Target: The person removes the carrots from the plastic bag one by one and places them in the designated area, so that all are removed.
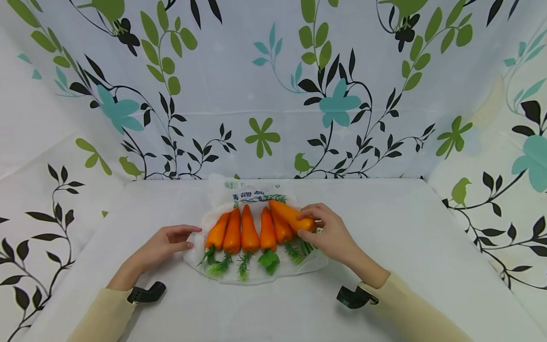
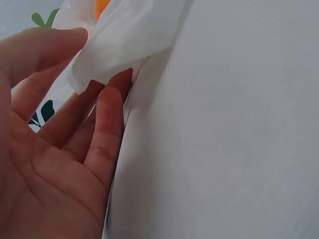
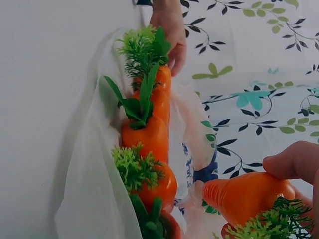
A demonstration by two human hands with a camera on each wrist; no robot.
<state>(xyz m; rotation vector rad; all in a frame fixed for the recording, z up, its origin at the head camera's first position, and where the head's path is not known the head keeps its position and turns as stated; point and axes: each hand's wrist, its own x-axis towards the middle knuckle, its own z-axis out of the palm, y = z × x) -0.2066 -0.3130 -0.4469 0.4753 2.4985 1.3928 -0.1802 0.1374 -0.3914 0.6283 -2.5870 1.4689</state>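
Note:
Several orange toy carrots [image 1: 249, 232] with green leafy tops lie side by side on a white plastic bag [image 1: 256, 278], tips pointing away from me. My right hand [image 1: 331, 232] grips the rightmost carrot [image 1: 290, 216] at its thick end, thumb on one side and fingers on the other. This carrot slants over its neighbour in the head view; the right wrist view shows its green top [image 3: 269, 224] under the hand. At the bag's left edge is my left hand [image 1: 164, 244], fingers loosely extended and thumb apart, with the bag's edge [image 2: 134, 45] between them.
A white cloth covers the table [image 1: 179, 308]. Behind it hangs a curtain [image 1: 222, 85] printed with leaves, flowers and birds. Blue print [image 1: 252, 195] shows on the far part of the bag. A black wrist device [image 1: 147, 292] is on my left wrist, another [image 1: 354, 298] on my right.

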